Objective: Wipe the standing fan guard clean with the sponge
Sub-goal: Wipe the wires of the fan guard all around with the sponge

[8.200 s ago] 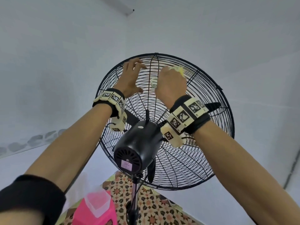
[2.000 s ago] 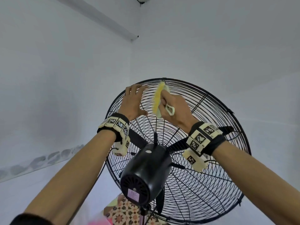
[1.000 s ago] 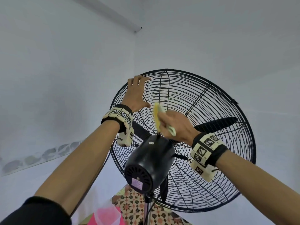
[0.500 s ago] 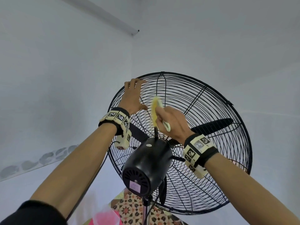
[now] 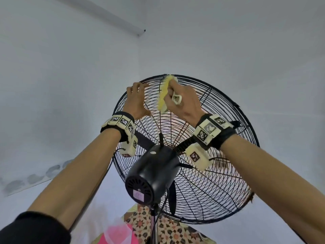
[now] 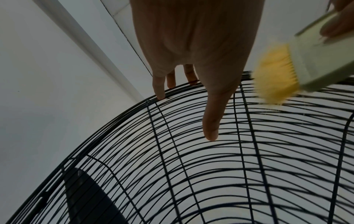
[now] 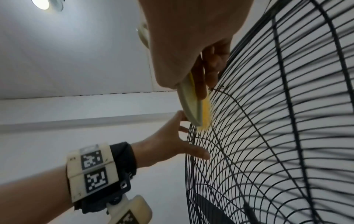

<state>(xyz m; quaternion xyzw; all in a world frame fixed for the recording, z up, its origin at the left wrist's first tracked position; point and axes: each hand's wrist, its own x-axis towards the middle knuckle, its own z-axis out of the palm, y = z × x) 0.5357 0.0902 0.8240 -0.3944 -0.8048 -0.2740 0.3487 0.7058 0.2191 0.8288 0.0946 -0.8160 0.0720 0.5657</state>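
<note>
- Right hand [image 5: 182, 101]: fingers curled, gripping the sponge [image 5: 163, 94], pressed on the upper fan guard [image 5: 219, 182].
- Left hand [image 5: 136, 101]: fingers extended, touching the guard's upper left rim.
- White walls [image 5: 61, 85] behind.

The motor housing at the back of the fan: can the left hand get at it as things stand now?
Probably yes. The left hand only rests its fingers on the guard rim, holding nothing, and the motor housing sits uncovered below it.
</note>
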